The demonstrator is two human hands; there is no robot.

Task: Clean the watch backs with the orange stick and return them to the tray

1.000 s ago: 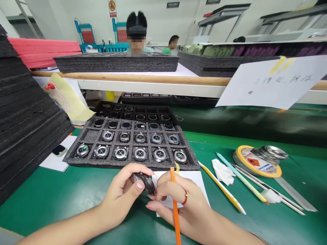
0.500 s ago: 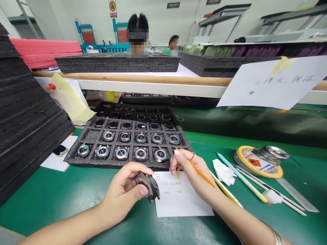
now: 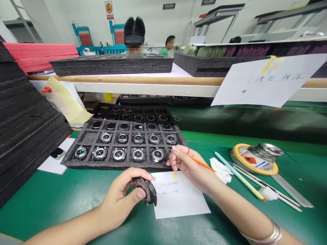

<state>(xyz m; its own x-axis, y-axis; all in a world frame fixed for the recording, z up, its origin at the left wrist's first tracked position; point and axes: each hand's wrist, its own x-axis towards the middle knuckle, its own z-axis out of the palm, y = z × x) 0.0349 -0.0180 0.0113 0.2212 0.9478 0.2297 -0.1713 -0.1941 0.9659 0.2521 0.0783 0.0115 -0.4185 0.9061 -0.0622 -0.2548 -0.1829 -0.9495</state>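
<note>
My left hand [image 3: 129, 192] is closed around a dark round watch case [image 3: 146, 191], tilted on edge with the thumb on its near face. Between the fingers of my right hand [image 3: 187, 163] runs a thin orange stick [image 3: 201, 164], its back end resting over the hand; its front tip is hidden. My right fingers hover by the front right corner of a grey foam tray [image 3: 89, 165]. Watch cases [image 3: 138, 154] sit in most of its pockets, the nearer ones with their sensor backs up. Under both hands lies a white paper [image 3: 184, 204] with handwriting.
To the right are a crumpled tissue [image 3: 221, 170], a blue-yellow pen [image 3: 238, 175], long thin sticks and a metal-topped dispenser [image 3: 265, 151] beside a yellow-rimmed roll. Stacked black foam [image 3: 28, 136] stands at left, near a small watch [image 3: 57, 153]. A shelf edge [image 3: 143, 89] crosses ahead.
The view has shifted slightly. My left hand has turned the watch case a little; my right hand keeps the orange stick, now lying flatter. The white-yellow stick by my right forearm no longer shows.
</note>
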